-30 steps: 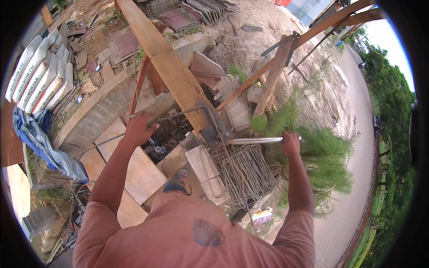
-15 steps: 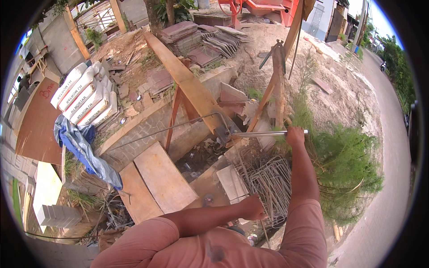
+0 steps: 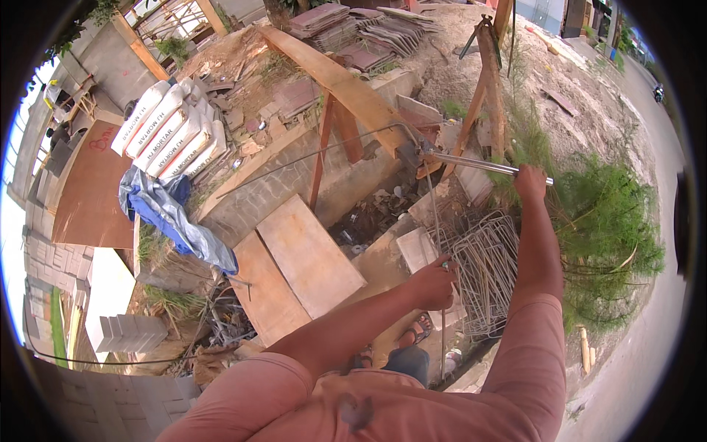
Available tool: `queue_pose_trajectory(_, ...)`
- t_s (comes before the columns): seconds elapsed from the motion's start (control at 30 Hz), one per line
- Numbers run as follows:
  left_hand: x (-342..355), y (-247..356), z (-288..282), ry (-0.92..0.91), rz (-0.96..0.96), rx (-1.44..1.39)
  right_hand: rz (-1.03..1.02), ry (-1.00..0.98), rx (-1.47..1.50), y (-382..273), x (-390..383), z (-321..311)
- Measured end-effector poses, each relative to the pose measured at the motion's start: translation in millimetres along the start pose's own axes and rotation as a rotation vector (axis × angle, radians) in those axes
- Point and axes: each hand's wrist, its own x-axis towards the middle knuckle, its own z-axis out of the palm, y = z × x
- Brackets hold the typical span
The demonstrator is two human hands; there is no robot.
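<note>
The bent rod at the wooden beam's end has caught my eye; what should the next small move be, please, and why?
I would probably swing the silver bar slightly with the right hand while the left hand steadies the bent rod: both fists look closed on these, and the bar ends beside the rod's bend at the wooden beam.

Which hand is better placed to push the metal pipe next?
Likely the right: the right hand grips the metal pipe near its outer end, while the left hand holds the thin rod.
</note>
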Motion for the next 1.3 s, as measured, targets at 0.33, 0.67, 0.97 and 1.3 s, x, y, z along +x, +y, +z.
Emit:
queue_pose_trajectory(0.33,-157,-53,-19,0.13,-1.021,-0.163,0.169,-0.122,0.099,-68,-143,-75)
queue_pose_trajectory(0.67,-205,-92,-30,0.499,-1.05,-0.2,0.068,-0.231,0.28,-76,-188,-90)
queue_pose_trajectory(0.97,-231,-98,-30,0.469,-1.078,-0.331,0.199,-0.369,0.402,-106,-203,-100)
queue_pose_trajectory(1.3,-231,-142,-34,0.322,-0.856,-0.46,0.448,-0.137,0.212,-115,-223,-97)
